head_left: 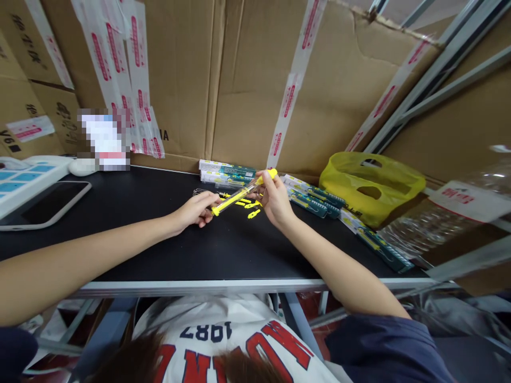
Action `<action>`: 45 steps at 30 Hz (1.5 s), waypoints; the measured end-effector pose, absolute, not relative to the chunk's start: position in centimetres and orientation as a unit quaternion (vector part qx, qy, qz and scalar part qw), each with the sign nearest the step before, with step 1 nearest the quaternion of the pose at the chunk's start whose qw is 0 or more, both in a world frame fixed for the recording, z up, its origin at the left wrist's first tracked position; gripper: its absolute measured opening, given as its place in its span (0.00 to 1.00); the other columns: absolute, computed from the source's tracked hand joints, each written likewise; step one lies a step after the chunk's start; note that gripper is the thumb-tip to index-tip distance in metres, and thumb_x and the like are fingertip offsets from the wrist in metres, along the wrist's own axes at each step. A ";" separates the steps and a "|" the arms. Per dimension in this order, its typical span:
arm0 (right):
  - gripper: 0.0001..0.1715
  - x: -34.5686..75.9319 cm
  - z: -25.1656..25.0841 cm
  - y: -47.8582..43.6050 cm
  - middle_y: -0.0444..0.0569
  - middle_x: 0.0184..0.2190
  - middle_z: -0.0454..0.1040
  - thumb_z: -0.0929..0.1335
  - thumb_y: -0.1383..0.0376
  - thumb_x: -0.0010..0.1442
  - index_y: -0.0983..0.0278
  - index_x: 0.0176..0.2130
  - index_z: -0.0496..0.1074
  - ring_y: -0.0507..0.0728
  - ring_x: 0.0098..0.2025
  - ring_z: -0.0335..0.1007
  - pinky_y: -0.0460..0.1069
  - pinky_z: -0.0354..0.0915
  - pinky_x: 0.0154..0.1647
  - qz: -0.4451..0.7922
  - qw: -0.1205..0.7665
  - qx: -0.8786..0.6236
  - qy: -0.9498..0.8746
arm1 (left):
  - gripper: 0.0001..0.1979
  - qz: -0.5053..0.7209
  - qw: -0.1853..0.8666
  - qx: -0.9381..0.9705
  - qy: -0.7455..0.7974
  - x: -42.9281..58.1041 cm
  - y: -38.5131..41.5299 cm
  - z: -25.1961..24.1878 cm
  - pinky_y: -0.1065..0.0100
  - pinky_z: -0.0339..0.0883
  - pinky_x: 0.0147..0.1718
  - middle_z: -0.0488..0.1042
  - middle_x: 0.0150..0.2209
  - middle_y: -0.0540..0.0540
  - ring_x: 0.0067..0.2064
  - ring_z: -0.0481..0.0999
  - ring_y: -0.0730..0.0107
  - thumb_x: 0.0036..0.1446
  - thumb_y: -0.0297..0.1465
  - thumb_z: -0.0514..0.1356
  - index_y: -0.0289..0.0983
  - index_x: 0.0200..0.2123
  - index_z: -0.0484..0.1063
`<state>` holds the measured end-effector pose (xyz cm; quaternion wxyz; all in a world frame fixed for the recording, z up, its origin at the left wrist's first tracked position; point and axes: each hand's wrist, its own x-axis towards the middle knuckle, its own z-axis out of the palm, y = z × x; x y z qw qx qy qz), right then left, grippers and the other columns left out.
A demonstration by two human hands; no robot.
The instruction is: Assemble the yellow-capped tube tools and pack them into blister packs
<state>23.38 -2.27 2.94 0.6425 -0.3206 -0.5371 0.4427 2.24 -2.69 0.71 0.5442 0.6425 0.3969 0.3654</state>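
Above the black bench (239, 255), your left fingers (207, 200) pinch the lower end of the yellow tube (238, 196); your right fingers (269, 182) hold its upper end. Keep both ends aligned, clear of the small yellow pieces (254, 214) near your right fingers.

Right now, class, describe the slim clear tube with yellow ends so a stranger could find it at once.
Above the middle of the long black tabletop, look between the person's bare left hand and bare right hand. There slants the slim clear tube with yellow ends. Unlike the small yellow plastic pieces lying nearby, it is held in both hands.
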 end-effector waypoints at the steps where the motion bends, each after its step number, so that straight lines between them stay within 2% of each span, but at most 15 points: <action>1: 0.24 23.1 2.8 -2.5 0.41 0.28 0.71 0.72 0.46 0.48 0.58 0.37 0.67 0.51 0.28 0.71 0.48 0.71 0.30 0.446 0.636 -0.320 -0.542 | 0.19 0.378 0.500 0.668 0.402 2.1 -2.5 0.7 0.74 0.59 0.19 0.69 0.31 0.49 0.25 0.68 0.75 0.59 0.47 0.53 0.36 0.39 0.67; 4: 0.24 22.6 2.5 -3.1 0.43 0.32 0.75 0.71 0.46 0.51 0.58 0.39 0.66 0.53 0.34 0.74 0.50 0.72 0.38 0.447 0.618 -0.311 -0.566 | 0.20 0.377 0.350 0.775 0.367 1.8 -2.7 0.8 0.68 0.67 0.34 0.73 0.36 0.46 0.36 0.72 0.69 0.60 0.47 0.52 0.35 0.40 0.69; 7: 0.22 22.2 2.1 -3.6 0.45 0.38 0.77 0.70 0.47 0.53 0.57 0.40 0.66 0.55 0.41 0.75 0.52 0.71 0.44 0.455 0.593 -0.290 -0.598 | 0.17 0.339 0.283 0.837 0.322 1.9 -3.8 1.1 0.67 0.66 0.41 0.74 0.37 0.48 0.38 0.73 0.68 0.61 0.42 0.54 0.37 0.47 0.68; 11: 0.19 21.7 1.7 -4.2 0.46 0.41 0.78 0.68 0.49 0.57 0.57 0.43 0.66 0.56 0.46 0.74 0.53 0.70 0.45 0.490 0.547 -0.256 -0.629 | 0.15 0.339 0.281 0.845 0.304 2.3 -4.8 1.3 0.67 0.67 0.41 0.74 0.43 0.45 0.39 0.74 0.69 0.63 0.38 0.50 0.36 0.47 0.68; 15: 0.15 21.5 1.5 -4.5 0.46 0.43 0.77 0.69 0.51 0.58 0.56 0.39 0.65 0.56 0.47 0.74 0.54 0.69 0.47 0.505 0.525 -0.226 -0.646 | 0.19 0.350 0.334 0.832 0.270 2.6 -4.9 0.8 0.67 0.69 0.40 0.71 0.49 0.41 0.41 0.75 0.68 0.61 0.38 0.54 0.36 0.53 0.63; 19: 0.18 21.3 1.3 -4.7 0.47 0.47 0.75 0.70 0.49 0.55 0.55 0.40 0.65 0.57 0.50 0.72 0.54 0.68 0.48 0.480 0.503 -0.233 -0.680 | 0.23 0.343 0.403 0.802 0.276 2.8 -4.9 0.1 0.71 0.69 0.27 0.72 0.46 0.40 0.34 0.76 0.70 0.62 0.37 0.54 0.37 0.57 0.55; 21: 0.20 21.6 1.4 -4.3 0.47 0.48 0.74 0.67 0.47 0.57 0.54 0.44 0.65 0.57 0.51 0.71 0.55 0.67 0.50 0.460 0.483 -0.233 -0.708 | 0.23 0.351 0.378 0.804 0.296 2.8 -4.7 0.0 0.70 0.69 0.28 0.72 0.44 0.42 0.32 0.75 0.71 0.61 0.36 0.54 0.37 0.58 0.55; 24: 0.24 23.5 2.1 -2.5 0.48 0.50 0.73 0.58 0.45 0.64 0.54 0.51 0.64 0.57 0.52 0.69 0.57 0.63 0.55 0.386 0.467 -0.241 -0.758 | 0.22 0.371 0.245 0.835 0.323 2.3 -4.2 0.3 0.63 0.69 0.43 0.72 0.49 0.41 0.43 0.76 0.64 0.61 0.34 0.54 0.38 0.58 0.58; 26: 0.22 26.1 2.8 -0.5 0.50 0.51 0.71 0.57 0.49 0.66 0.57 0.50 0.66 0.57 0.54 0.67 0.57 0.60 0.57 0.254 0.476 -0.313 -0.782 | 0.23 0.357 0.148 0.858 0.340 1.9 -3.9 0.5 0.59 0.65 0.50 0.69 0.54 0.41 0.52 0.72 0.59 0.60 0.33 0.53 0.38 0.59 0.59; 29: 0.16 31.5 3.7 2.8 0.56 0.47 0.72 0.63 0.55 0.62 0.63 0.44 0.69 0.62 0.53 0.64 0.60 0.58 0.57 -0.026 0.458 -0.496 -0.738 | 0.24 0.310 0.065 0.873 0.370 1.4 -3.7 0.8 0.59 0.65 0.50 0.68 0.56 0.41 0.52 0.72 0.58 0.61 0.34 0.51 0.39 0.61 0.59; 31: 0.16 35.2 3.8 4.3 0.61 0.49 0.70 0.62 0.61 0.61 0.66 0.47 0.69 0.65 0.55 0.61 0.60 0.57 0.56 -0.121 0.383 -0.615 -0.678 | 0.24 0.288 0.041 0.879 0.377 1.3 -3.6 0.8 0.59 0.67 0.48 0.69 0.56 0.42 0.50 0.73 0.58 0.62 0.35 0.50 0.40 0.61 0.59; 35: 0.22 40.1 2.6 5.4 0.65 0.50 0.69 0.62 0.64 0.61 0.70 0.53 0.64 0.66 0.54 0.60 0.58 0.58 0.52 -0.171 0.209 -0.760 -0.591 | 0.23 0.265 0.026 0.887 0.378 1.3 -3.7 0.8 0.61 0.67 0.46 0.69 0.56 0.43 0.50 0.73 0.58 0.62 0.38 0.49 0.40 0.60 0.60; 37: 0.21 41.0 1.9 5.5 0.65 0.48 0.70 0.63 0.64 0.60 0.71 0.51 0.66 0.66 0.52 0.61 0.58 0.58 0.51 -0.167 0.180 -0.773 -0.585 | 0.22 0.261 0.028 0.884 0.386 1.3 -3.8 0.9 0.62 0.67 0.44 0.70 0.54 0.42 0.48 0.75 0.58 0.62 0.37 0.50 0.38 0.58 0.61; 42: 0.18 40.7 2.4 5.5 0.64 0.48 0.68 0.64 0.66 0.59 0.69 0.49 0.68 0.66 0.51 0.62 0.58 0.57 0.52 -0.183 0.174 -0.755 -0.605 | 0.16 0.290 0.048 0.868 0.401 1.3 -3.8 1.5 0.64 0.67 0.41 0.73 0.48 0.42 0.42 0.76 0.61 0.58 0.33 0.52 0.37 0.50 0.64; 45: 0.20 37.9 3.8 4.6 0.62 0.47 0.67 0.65 0.64 0.59 0.68 0.50 0.67 0.67 0.49 0.65 0.58 0.60 0.50 -0.229 0.231 -0.685 -0.652 | 0.14 0.340 0.054 0.837 0.426 1.1 -3.5 1.9 0.65 0.66 0.41 0.74 0.44 0.44 0.41 0.75 0.62 0.56 0.32 0.53 0.38 0.46 0.64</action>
